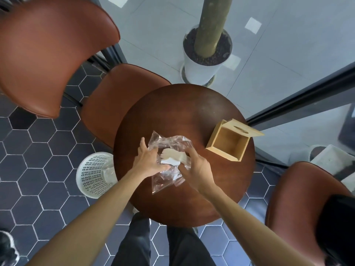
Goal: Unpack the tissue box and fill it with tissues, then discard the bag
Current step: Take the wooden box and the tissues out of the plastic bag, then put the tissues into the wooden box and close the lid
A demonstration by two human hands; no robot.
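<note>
Brown leather chairs stand about the scene, 1 large seat back [51,54] at the upper left, a second seat [123,96] tucked against the table's far left edge, and a third [299,204] at the lower right. Between them sits the round dark wooden table [184,112], with a white perforated plastic waste basket [94,175] on the hexagon-tiled floor just beside its left edge. Beyond the far edge stands a white plant pot with dark pebbles [205,62]. Near the table's right edge rests the square pale wooden tissue box [228,143], open at the top and empty inside, its slotted lid [247,129] leaning off the far side. At the middle of the table, toward the near edge, lies the crumpled clear plastic bag [167,177], with the stack of pale folded tissues [172,156] in it. The left hand [149,160] rests on the bag's left side, fingers spread and reaching toward the tissues. The right hand [196,166] pinches the bag's plastic at the right side of the stack, fingers curled.
</note>
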